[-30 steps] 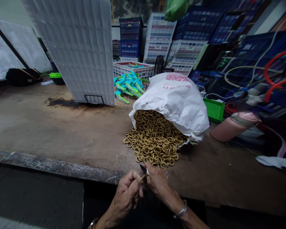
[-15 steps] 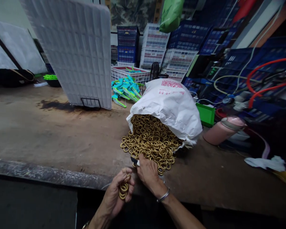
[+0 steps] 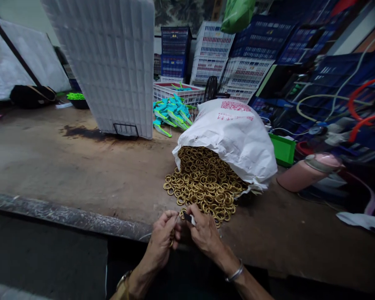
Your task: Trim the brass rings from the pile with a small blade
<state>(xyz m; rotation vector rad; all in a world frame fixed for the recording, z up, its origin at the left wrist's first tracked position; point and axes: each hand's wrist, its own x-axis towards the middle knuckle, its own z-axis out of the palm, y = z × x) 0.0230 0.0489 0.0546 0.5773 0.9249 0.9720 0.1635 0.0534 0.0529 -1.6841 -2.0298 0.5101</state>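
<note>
The rings are dull gold throughout; the hand tool shows black and white. The sack is white, bearing red lettering and a red chequered code. The tabletop is brown with a blackish stain.

- You wear a narrow, rounded, silver-coloured bangle on your right wrist.
- Your right hand, just beyond the bangle, is bare.
- Across from the bangle, a shiny metallic band circles your left wrist.
- Your left hand, left of the bangle, is bare.
</note>
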